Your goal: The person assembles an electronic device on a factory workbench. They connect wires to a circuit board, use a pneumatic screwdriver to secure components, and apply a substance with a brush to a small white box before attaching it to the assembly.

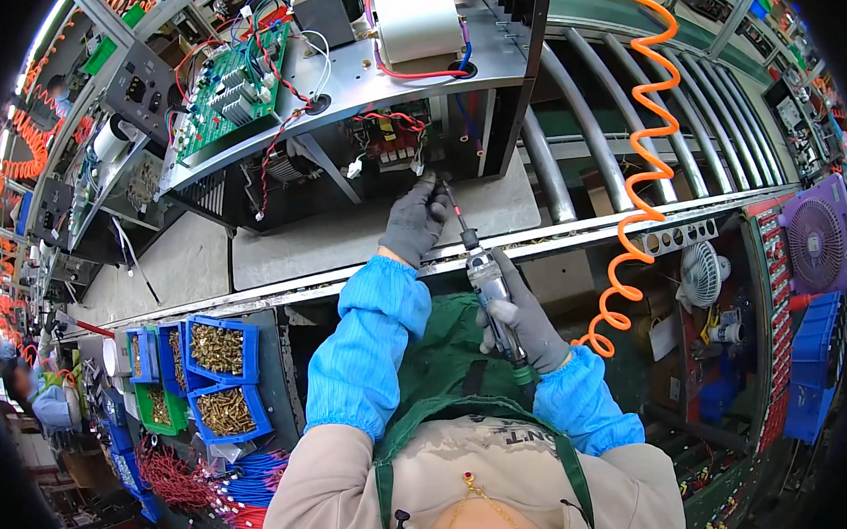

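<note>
My right hand (pixel 534 324), in a grey glove, is wrapped round a pneumatic screwdriver (pixel 486 278). Its thin bit points up and away, toward the lower front edge of an open metal equipment chassis (pixel 355 62). Close beside the bit's tip is my left hand (pixel 414 221), also gloved, with its fingers bent together at the chassis edge; whatever they pinch is too small to make out. Inside the chassis, a board with red parts (pixel 393 146) and loose wires sits just beyond my left fingers. On top are a green circuit board (pixel 207 118) and a white cylinder (pixel 418 25).
The chassis stands on a grey board (pixel 483 213) on a roller conveyor (pixel 593 121). A coiled orange air hose (pixel 658 85) hangs on the right. Blue bins (pixel 225 350) of brass fasteners and wire bundles (pixel 248 482) lie at left. Fans (pixel 816 232) stand at right.
</note>
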